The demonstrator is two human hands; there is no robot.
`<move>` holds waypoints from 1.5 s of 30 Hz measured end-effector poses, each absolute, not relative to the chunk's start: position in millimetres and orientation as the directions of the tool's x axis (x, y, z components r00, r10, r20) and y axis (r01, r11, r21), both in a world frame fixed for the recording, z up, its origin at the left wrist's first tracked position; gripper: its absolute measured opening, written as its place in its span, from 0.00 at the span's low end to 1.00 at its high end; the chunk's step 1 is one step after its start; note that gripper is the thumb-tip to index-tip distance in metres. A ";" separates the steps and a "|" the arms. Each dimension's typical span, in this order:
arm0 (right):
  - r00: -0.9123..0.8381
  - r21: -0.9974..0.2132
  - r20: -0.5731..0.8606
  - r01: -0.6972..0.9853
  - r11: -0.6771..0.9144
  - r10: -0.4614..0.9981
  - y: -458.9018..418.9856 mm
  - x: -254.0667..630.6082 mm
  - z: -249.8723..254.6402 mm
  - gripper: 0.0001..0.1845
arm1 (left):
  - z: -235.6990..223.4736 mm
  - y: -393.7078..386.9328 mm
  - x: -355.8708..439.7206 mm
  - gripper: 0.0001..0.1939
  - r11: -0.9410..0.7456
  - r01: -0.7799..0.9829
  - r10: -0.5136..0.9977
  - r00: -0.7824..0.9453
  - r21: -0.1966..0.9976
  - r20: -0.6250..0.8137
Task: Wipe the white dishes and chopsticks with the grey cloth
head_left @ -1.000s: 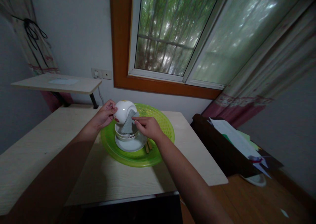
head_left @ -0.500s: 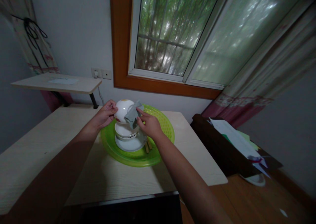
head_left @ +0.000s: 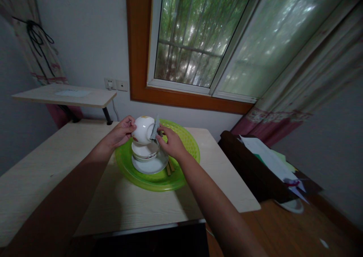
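My left hand (head_left: 125, 131) is closed on the rim of a white bowl (head_left: 142, 129), which is tipped on its side with its foot facing right. A grey-green cloth (head_left: 155, 129) is pinched in my right hand (head_left: 171, 140) and lies against the foot of that bowl. Just below the held bowl, more white bowls (head_left: 144, 150) are stacked on a white plate (head_left: 149, 167). Beside the plate lie wooden chopsticks (head_left: 170, 167). All of these stand in a round green tray (head_left: 159, 186).
The tray stands on a pale wooden table (head_left: 227, 181). A raised shelf (head_left: 65, 95) occupies the table's back left, below a wall socket (head_left: 115, 84). Papers (head_left: 269, 158) lie on a dark brown piece of furniture (head_left: 241, 162) to the right.
The cloth has turned from spread over the bowl's side to edge-on at its foot, uncovering more of the bowl. My right hand has shifted slightly, and the left grip stays.
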State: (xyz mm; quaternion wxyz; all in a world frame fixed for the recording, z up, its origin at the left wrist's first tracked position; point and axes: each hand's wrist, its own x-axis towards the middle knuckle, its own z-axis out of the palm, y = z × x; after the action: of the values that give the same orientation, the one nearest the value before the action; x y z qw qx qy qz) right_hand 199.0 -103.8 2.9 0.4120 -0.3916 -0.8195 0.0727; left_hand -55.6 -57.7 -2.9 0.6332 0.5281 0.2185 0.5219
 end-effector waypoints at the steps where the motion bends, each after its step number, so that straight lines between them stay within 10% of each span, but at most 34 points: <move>1: -0.365 -0.431 0.631 0.570 0.700 0.685 -104.8 198.7 3.8 0.20 | -2.8 -57.7 -55.6 0.19 -0.102 -0.428 0.890 0.363 0.898 0.274; 11: -0.558 -0.269 0.613 0.517 0.812 0.559 -111.7 193.0 14.7 0.31 | 0.8 -61.1 -53.2 0.21 -0.088 -0.398 0.891 0.379 0.913 0.251; 27: -0.301 -0.747 0.430 0.412 0.522 0.852 -98.3 197.6 -2.8 0.37 | 0.9 -63.6 -58.4 0.21 -0.065 -0.472 0.879 0.390 0.879 0.274; 45: -0.157 -0.700 0.585 0.399 0.593 0.796 -92.0 196.3 -5.7 0.41 | 6.1 -67.8 -47.0 0.35 -0.047 -0.353 0.841 0.491 0.934 0.228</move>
State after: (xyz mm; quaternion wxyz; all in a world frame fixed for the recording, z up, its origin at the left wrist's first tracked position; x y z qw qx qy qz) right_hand 196.3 -92.0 -5.7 0.5064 -0.4064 -0.7348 0.1962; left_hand -47.0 -67.8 6.1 0.6553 0.5624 0.2168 0.4554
